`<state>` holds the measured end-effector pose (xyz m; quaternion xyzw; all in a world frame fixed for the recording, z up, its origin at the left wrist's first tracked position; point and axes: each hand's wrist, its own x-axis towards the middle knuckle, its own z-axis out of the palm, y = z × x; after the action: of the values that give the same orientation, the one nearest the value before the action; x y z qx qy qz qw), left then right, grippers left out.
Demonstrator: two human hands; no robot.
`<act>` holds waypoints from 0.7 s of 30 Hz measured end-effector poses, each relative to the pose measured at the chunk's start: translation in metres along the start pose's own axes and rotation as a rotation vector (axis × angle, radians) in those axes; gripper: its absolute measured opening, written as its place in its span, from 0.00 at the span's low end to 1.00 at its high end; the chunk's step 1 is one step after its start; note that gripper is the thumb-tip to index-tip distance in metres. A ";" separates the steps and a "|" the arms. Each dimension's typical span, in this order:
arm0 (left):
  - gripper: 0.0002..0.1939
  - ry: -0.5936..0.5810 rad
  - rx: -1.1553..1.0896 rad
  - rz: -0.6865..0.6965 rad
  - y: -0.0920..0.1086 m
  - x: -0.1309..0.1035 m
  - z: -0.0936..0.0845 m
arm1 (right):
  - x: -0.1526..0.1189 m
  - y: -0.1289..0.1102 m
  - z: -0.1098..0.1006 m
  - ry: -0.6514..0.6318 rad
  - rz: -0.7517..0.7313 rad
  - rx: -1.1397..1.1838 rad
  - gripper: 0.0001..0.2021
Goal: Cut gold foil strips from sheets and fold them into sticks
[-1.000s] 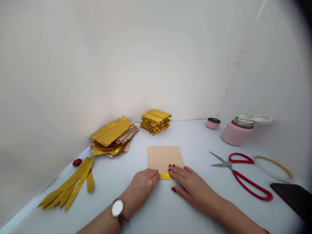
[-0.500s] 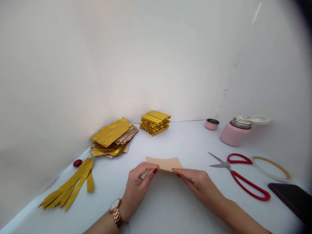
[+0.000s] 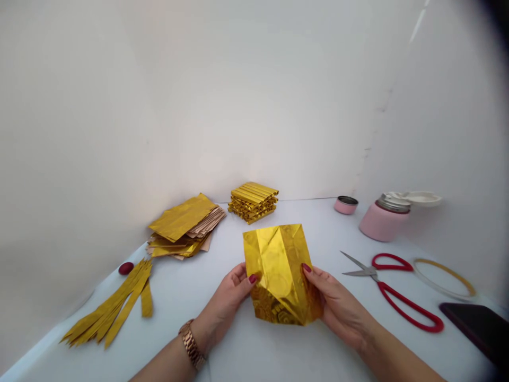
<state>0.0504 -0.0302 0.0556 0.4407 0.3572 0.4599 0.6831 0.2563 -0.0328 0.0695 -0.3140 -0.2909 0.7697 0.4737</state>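
Observation:
A shiny gold sheet (image 3: 278,265) with creases is held up over the middle of the table, its gold face toward me. My left hand (image 3: 230,297), with a watch on the wrist, pinches its left edge, thumb in front. On the right edge, my right hand (image 3: 338,302) grips the sheet with the thumb on the front and the other fingers behind, partly hidden. Behind the sheet stands a stack of folded gold pieces (image 3: 254,201). A pile of gold and tan sheets (image 3: 183,220) lies at the back left.
Gold strips (image 3: 115,307) and a dark red oval object (image 3: 126,268) lie at left. Open scissors (image 3: 409,315) with red handles, a ring-shaped roll (image 3: 473,289) and a dark phone (image 3: 477,323) are at right. Farther back are a pink jar (image 3: 384,220) and a pink cap (image 3: 345,206).
The held sheet has turned from its tan side, seen nearly edge-on, to its gold face. Both hands have moved apart to its sides.

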 end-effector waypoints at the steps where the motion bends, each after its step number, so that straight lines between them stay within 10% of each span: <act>1: 0.17 0.020 0.022 -0.015 0.001 0.000 0.000 | 0.001 0.000 -0.001 0.000 0.007 0.003 0.11; 21: 0.18 0.190 0.244 0.110 -0.001 0.002 -0.004 | -0.002 -0.003 0.010 0.026 -0.059 -0.278 0.19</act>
<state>0.0475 -0.0270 0.0529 0.4940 0.4488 0.4895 0.5612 0.2513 -0.0353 0.0785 -0.3779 -0.3979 0.7034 0.4518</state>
